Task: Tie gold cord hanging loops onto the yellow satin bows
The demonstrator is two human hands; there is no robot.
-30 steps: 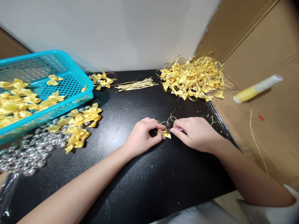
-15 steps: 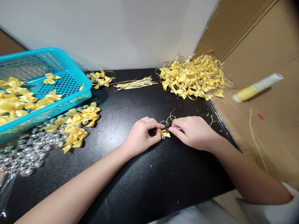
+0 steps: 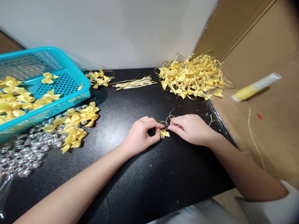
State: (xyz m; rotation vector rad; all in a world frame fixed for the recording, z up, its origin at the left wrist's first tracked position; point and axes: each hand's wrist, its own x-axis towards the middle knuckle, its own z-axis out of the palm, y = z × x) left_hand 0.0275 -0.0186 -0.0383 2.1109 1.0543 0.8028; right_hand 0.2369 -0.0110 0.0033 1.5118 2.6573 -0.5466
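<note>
Left hand (image 3: 142, 135) and right hand (image 3: 190, 129) both pinch a small yellow bow (image 3: 165, 133) with thin gold cord (image 3: 168, 119) low over the black table (image 3: 144, 183); looks light, soft, slippery, best held at the knot.

The bows (image 3: 77, 119) are shiny yellow cloth. The basket (image 3: 70, 81) is blue plastic with holes. The black surface (image 3: 149, 180) looks matt and speckled. The right wall (image 3: 263, 40) is brown cardboard.
</note>
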